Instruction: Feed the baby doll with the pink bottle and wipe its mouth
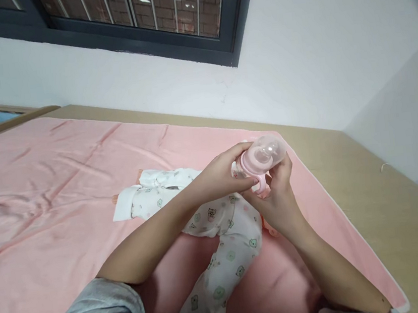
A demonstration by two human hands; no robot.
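Observation:
A pink baby bottle [257, 163] with a clear dome cap and a pink handle is tilted, its cap end toward the upper right. My left hand [222, 175] is closed around the bottle's body from the left, thumb near the handle. From the right, my right hand [281, 201] grips it too, fingers behind the cap. Below my hands lies what looks like a baby doll [236, 224] in white clothes printed with small bears. Its head is mostly hidden by my hands and the bottle; the tips of its limbs show at the left.
A wrinkled pink sheet [80, 192] covers much of the wooden tabletop [328, 167]. The white wall [313, 47] and a dark-framed window [218, 48] stand behind it. A small pale hook-like object [384, 166] is at the right edge. Another wood-edged surface [10, 120] is at the far left.

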